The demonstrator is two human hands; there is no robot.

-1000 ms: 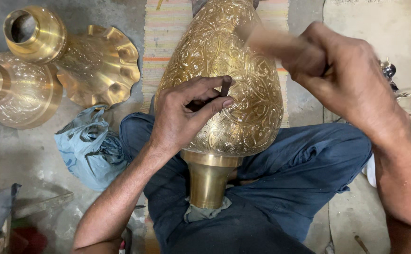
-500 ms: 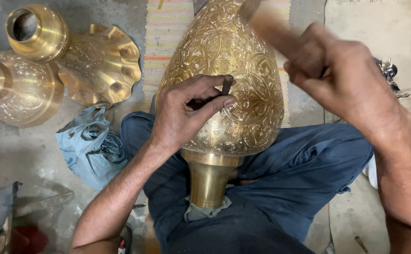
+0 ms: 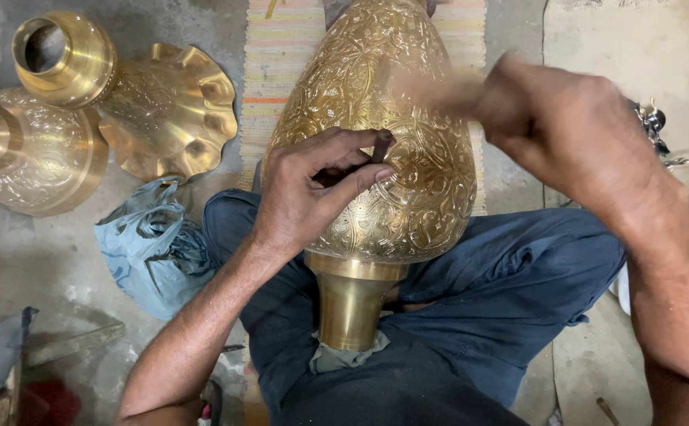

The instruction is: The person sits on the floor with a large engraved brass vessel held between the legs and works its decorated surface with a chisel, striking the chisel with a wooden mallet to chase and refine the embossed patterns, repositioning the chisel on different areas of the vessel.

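A large engraved brass vase (image 3: 407,118) lies across my lap, its neck (image 3: 351,304) pointing toward me. My left hand (image 3: 313,189) rests on the vase's belly and pinches a short dark metal punch (image 3: 380,146) against the engraved surface. My right hand (image 3: 573,130) is raised above the vase's right side, gripping a wooden handle (image 3: 439,91) that is blurred with motion; its head is not visible. My legs in blue trousers (image 3: 510,268) support the vase.
Two more brass vessels lie on the concrete floor at left: a fluted-rim vase (image 3: 135,95) and a rounded one (image 3: 29,154). A crumpled blue bag (image 3: 151,248) sits beside my left knee. A striped mat (image 3: 273,71) runs under the vase. Metal bits (image 3: 656,130) lie at right.
My right hand with the handle has swung down and leftward toward the punch. My left hand and the vase have stayed in place.
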